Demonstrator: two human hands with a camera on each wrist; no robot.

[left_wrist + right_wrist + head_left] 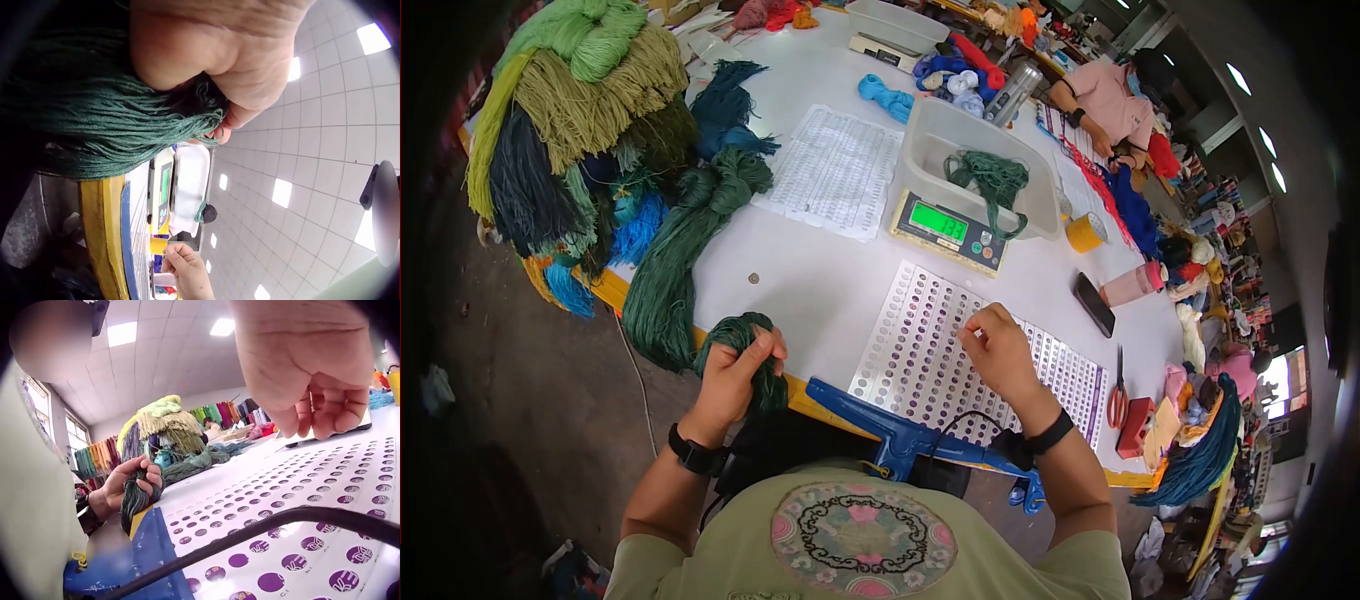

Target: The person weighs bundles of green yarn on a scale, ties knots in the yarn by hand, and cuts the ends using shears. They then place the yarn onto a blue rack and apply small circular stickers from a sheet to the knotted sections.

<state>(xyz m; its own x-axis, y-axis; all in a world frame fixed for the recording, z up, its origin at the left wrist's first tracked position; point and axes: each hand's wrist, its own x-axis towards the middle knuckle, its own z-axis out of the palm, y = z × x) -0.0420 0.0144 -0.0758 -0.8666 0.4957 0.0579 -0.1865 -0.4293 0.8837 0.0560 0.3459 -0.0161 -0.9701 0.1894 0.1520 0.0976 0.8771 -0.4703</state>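
My left hand (738, 372) grips a dark green yarn skein (750, 400) at the table's front edge. In the left wrist view its strands (119, 125) spread out below the palm, and the thumb lies across them. Over the perforated white sheet with purple dots (920, 350), my right hand (998, 350) has loosely curled fingers, with nothing visible between them. Behind the sheet stands a digital scale (940, 232) with a lit green display. On it sits a translucent plastic tub (920, 145) with more dark green yarn (992, 180) inside, one loop hanging over its front rim.
A large pile of yarn hanks (590, 110) stands at the left. Printed sheets (830, 170) lie behind the scale's left side. A phone (1094, 304), pink bottle (1135, 284), red-handled scissors (1118, 400) and yellow spool (1086, 232) are at the right. Another person (1110, 100) works beyond.
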